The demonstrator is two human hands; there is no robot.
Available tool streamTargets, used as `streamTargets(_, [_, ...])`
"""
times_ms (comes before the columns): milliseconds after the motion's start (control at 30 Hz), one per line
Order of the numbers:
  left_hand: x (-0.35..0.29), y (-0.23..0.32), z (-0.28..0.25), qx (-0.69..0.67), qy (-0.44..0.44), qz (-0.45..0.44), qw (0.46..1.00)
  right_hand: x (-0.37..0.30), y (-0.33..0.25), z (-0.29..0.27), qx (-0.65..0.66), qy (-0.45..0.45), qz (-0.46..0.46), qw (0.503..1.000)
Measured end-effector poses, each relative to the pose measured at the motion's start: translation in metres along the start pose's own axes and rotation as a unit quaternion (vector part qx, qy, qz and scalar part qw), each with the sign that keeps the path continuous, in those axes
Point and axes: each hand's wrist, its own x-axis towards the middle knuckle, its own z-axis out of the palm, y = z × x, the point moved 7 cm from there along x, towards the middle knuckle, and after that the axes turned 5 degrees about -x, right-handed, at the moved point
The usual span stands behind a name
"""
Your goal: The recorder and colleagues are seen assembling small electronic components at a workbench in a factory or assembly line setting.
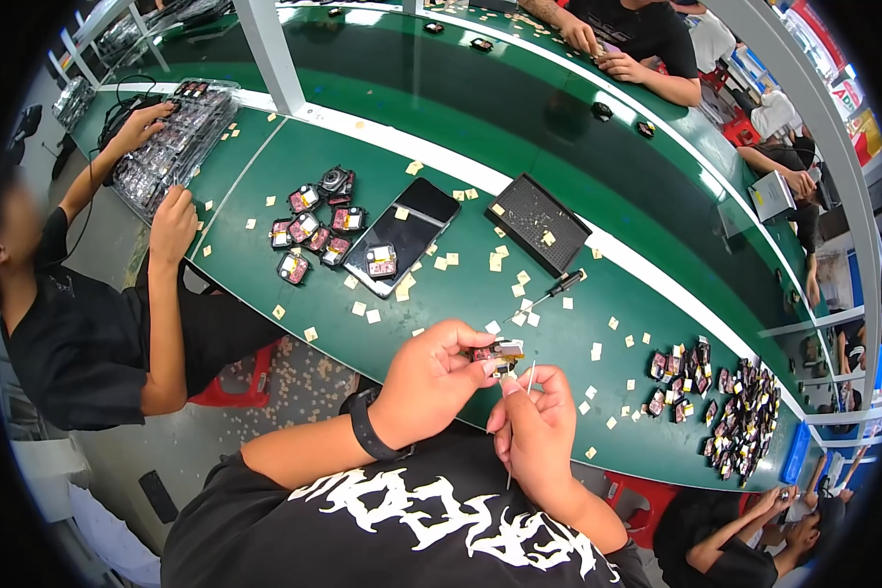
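My left hand (431, 382), a dark band on its wrist, pinches a small electronic module (479, 354) with a black shell and reddish and yellow parts. My right hand (537, 423) is closed around a thin pale stick-like tool (531, 376). Its thumb and fingertips meet the module's lower right side, where fingers hide part of it. A smartphone (374, 243) lies beyond my hands, with a similar module (381, 260) on its near end. A thin tool with a black handle (565, 282) rests on the table beside a black tray (532, 218).
Several modules (309, 230) cluster left of the phone; a larger pile (745, 421) sits at right. Small pale yellow squares (496, 263) are scattered over the green table (441, 323). At left a person handles clear plastic trays (171, 147). Beyond the white strip, modules ride a dark green belt (392, 73).
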Motion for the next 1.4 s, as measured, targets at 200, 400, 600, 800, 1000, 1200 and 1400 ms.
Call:
streamTargets(200, [0.000, 0.001, -0.004, -0.116, 0.025, -0.083, 0.989, 0.003, 0.001, -0.002, -0.037, -0.091, -0.064, 0.993])
streamTargets(400, [0.001, 0.013, -0.010, -0.119, 0.017, -0.080, 0.990, 0.011, -0.018, -0.035, 0.007, -0.052, -0.197, 0.979])
streamTargets(600, [-0.006, 0.014, -0.003, -0.049, -0.045, 0.014, 0.998, -0.003, -0.086, 0.017, -0.408, -0.053, -0.423, 0.807])
streamTargets(800, [-0.013, 0.007, -0.005, 0.048, -0.049, 0.012, 0.998, 0.002, -0.072, 0.026, -0.434, -0.031, -0.418, 0.798])
streamTargets(1000, [-0.013, -0.001, -0.013, -0.006, -0.019, 0.033, 0.999, 0.011, -0.042, 0.005, -0.319, 0.023, -0.314, 0.894])
streamTargets(1200, [-0.011, -0.014, -0.018, 0.003, -0.013, 0.030, 0.999, 0.021, -0.014, 0.002, -0.223, 0.032, -0.226, 0.948])
streamTargets(1400, [-0.015, -0.014, -0.006, -0.004, -0.045, 0.039, 0.998, 0.007, -0.023, 0.005, -0.233, 0.042, -0.245, 0.940])
